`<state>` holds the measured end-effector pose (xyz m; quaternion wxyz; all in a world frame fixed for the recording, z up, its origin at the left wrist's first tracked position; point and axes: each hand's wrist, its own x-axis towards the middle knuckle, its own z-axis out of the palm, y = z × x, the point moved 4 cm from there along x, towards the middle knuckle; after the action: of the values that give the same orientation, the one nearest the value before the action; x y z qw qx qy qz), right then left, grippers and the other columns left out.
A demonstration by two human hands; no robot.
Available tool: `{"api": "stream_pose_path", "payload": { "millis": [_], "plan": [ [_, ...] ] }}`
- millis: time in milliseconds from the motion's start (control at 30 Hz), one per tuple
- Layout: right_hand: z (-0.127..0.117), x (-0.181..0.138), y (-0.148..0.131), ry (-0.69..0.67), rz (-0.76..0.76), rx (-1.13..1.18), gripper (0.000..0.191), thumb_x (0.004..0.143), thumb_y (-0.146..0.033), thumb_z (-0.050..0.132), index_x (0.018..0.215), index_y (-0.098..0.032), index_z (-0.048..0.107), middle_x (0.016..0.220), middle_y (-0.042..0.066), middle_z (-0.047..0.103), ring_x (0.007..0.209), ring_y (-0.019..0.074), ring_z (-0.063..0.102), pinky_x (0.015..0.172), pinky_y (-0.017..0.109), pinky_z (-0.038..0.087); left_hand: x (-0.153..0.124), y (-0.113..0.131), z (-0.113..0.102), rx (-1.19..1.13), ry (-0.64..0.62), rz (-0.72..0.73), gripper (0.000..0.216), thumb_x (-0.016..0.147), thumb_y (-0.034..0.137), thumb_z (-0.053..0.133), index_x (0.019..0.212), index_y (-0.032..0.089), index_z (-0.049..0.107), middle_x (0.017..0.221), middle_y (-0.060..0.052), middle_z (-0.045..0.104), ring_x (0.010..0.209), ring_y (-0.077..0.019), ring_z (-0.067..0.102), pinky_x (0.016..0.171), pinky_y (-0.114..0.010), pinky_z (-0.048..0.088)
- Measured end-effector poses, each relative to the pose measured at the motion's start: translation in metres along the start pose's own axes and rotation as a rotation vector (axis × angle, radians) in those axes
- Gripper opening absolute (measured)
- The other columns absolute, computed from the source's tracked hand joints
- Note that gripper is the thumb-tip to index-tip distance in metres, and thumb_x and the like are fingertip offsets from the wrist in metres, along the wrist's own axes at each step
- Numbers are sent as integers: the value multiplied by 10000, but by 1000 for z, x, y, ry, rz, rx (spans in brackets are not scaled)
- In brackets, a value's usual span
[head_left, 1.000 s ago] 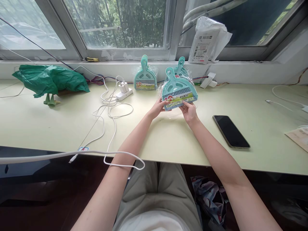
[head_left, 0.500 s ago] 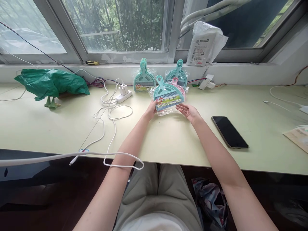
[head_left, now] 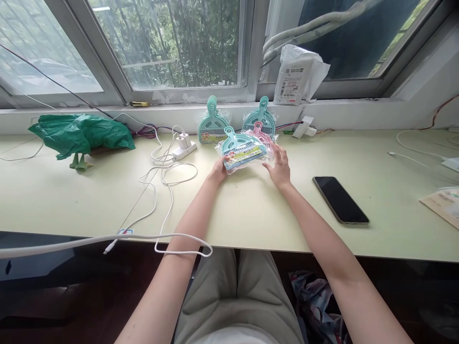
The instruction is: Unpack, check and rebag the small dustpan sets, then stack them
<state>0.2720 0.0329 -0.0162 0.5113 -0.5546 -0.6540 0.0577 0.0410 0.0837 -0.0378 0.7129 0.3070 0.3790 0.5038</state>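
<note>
My left hand [head_left: 219, 169] grips the lower left corner of a teal dustpan and brush set [head_left: 245, 152] in clear plastic wrap. The set is tilted back, its printed label facing me. Beside its right edge is my right hand [head_left: 278, 165], fingers spread and curved; whether the fingertips touch the wrap cannot be made out. Right behind stands a pink dustpan set [head_left: 258, 129], partly hidden. Against the wall lean more teal wrapped sets, one stack [head_left: 212, 125] on the left and another [head_left: 263, 114] on the right.
A black phone [head_left: 340, 199] lies on the desk [head_left: 258, 215] at right. White cables [head_left: 167, 177] run from a power strip [head_left: 184, 150] on the left, one loop crossing my left forearm. A green plastic bag [head_left: 82, 136] lies far left. A white package [head_left: 296, 79] stands on the sill.
The held set has tipped back and come lower, a little to the left. My right hand has turned from palm-up under its corner to upright beside it, fingers raised. The view has shifted slightly.
</note>
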Motion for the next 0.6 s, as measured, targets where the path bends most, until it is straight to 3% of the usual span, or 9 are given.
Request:
{"api": "stream_pose_path", "payload": {
  "millis": [67,200,400,600],
  "plan": [
    [1,3,0,-23,-59,31,613,783,-237,686,1358,-372,521,1457,22,467,1345,298,407,1108,516,378,1,0,-2,31,5,-4,419,748,176,515,1165,152,558,904,-55,720,765,-168,689,683,-273,580],
    [2,5,0,-42,-93,52,186,864,-312,619,1003,-309,742,1305,42,608,1236,277,515,1092,501,380,-2,-1,1,77,-89,-28,476,724,186,519,1196,127,537,988,-103,721,773,-202,706,595,-267,564],
    [-5,4,-5,78,-33,147,191,875,-403,603,903,-291,755,1221,42,667,1173,258,562,1054,471,402,-5,-1,4,225,-156,-43,524,697,196,528,1218,139,517,1036,-125,711,664,-206,703,451,-241,486],
    [-14,4,-1,152,45,179,291,904,-467,530,858,-251,718,1062,57,726,1058,239,633,986,418,443,-6,-6,8,261,-222,-70,473,718,209,518,1185,130,529,975,-119,713,719,-221,707,591,-310,574]
  ]
}}
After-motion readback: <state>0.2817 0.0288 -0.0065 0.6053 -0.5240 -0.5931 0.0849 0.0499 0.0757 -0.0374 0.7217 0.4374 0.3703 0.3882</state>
